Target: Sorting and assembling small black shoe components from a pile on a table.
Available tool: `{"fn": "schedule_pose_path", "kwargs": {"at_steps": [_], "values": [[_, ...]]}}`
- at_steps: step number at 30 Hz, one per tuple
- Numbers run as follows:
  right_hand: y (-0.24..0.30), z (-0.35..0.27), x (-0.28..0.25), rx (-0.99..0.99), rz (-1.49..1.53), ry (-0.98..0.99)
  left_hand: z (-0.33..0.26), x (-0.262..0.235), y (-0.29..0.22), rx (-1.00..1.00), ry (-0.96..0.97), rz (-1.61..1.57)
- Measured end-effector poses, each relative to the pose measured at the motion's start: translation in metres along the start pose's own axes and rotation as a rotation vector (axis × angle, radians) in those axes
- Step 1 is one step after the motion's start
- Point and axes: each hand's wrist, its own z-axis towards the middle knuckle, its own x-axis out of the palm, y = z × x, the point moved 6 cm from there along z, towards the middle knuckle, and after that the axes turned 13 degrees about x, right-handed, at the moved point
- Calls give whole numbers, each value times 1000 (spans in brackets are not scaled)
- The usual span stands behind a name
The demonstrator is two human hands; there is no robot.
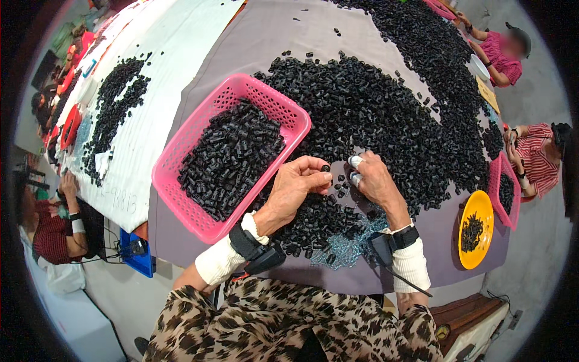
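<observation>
My left hand [292, 190] pinches a small black plastic part [325, 169] between thumb and fingertips, above the table. Just to its right, my right hand [377, 181] has its fingers bent down at the edge of a wide heap of similar black parts [362, 108]. White wraps cover some of its fingertips, and whatever they grip is hidden. A pink perforated basket [199, 225] full of black cylindrical pieces stands left of my hands. Small translucent bluish pieces [344, 250] lie in a patch between my wrists, beside more black parts [307, 226].
A yellow plate [484, 241] with some black pieces sits at the right edge, near another pink basket [505, 196]. A blue bin [137, 253] stands below the table's left edge. People work at the right side [537, 160] and the left side [54, 226].
</observation>
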Motion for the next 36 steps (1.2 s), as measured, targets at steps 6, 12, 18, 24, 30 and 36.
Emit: {"fn": "schedule_pose_path", "kwargs": {"at_steps": [6, 12, 18, 24, 30, 36], "values": [[3, -1, 3, -71, -77, -30, -1, -1, 0, 6, -2, -3], [3, -3, -14, 274, 360, 68, 1, 1, 5, 0, -2, 3], [59, -6, -47, -57, 368, -20, 1, 10, 2, -9, 50, -26], [58, -12, -48, -83, 457, -15, -2, 14, -3, -38, 104, -149], [55, -16, -48, 32, 461, -120, -3, 18, -11, 28, 71, -173], [73, -21, -50, -95, 289, -142, -2, 18, -15, 92, 66, -135]]}}
